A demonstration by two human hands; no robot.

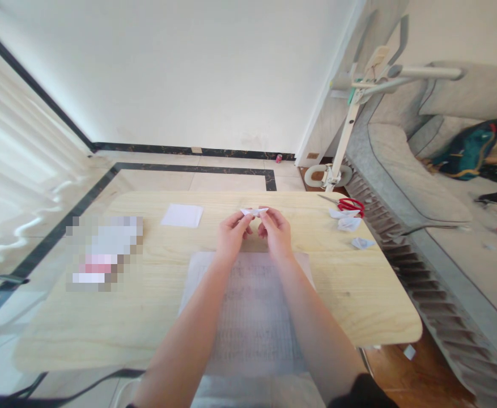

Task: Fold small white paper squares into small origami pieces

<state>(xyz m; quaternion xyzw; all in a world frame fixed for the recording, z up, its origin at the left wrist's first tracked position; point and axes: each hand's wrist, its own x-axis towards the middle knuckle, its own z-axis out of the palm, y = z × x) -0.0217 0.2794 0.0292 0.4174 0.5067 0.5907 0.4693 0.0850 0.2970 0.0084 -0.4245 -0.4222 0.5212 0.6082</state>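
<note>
Between my two hands is a small folded white paper (254, 212), held above the far half of the table. My left hand (232, 231) pinches its left end between thumb and fingers. At the right end, my right hand (277, 229) pinches it the same way. The paper's fold is too small to make out fully. Under my forearms lies a large translucent sheet (254, 317) with faint rows of marks. A stack of white paper (182, 215) rests to the left of my hands.
Red-handled scissors (351, 206) lie at the table's far right, beside several folded white paper pieces (349, 223). A pixelated object (112, 243) is on the left of the wooden table (158, 317). A grey sofa (401, 147) and a white-framed stand (342, 141) are at the right.
</note>
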